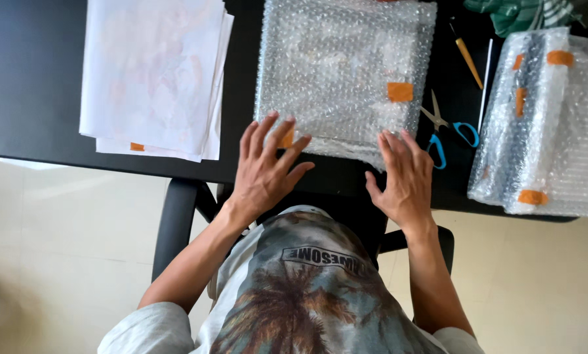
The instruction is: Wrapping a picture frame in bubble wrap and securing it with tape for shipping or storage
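Note:
A flat package wrapped in bubble wrap (343, 65) lies on the black table (31, 85) in front of me, held by orange tape pieces. My left hand (264, 167) rests flat with spread fingers on its near left corner, fingertips over an orange tape piece (287, 139). My right hand (405, 177) lies flat at the near right corner, fingers touching the wrap's edge. Neither hand grips anything.
A stack of white paper sheets (153, 72) lies at the left. Blue-handled scissors (448, 134) and an orange-handled tool (467, 59) lie right of the package. A second bubble-wrapped bundle (549, 118) fills the right edge. A black chair (176, 216) is under me.

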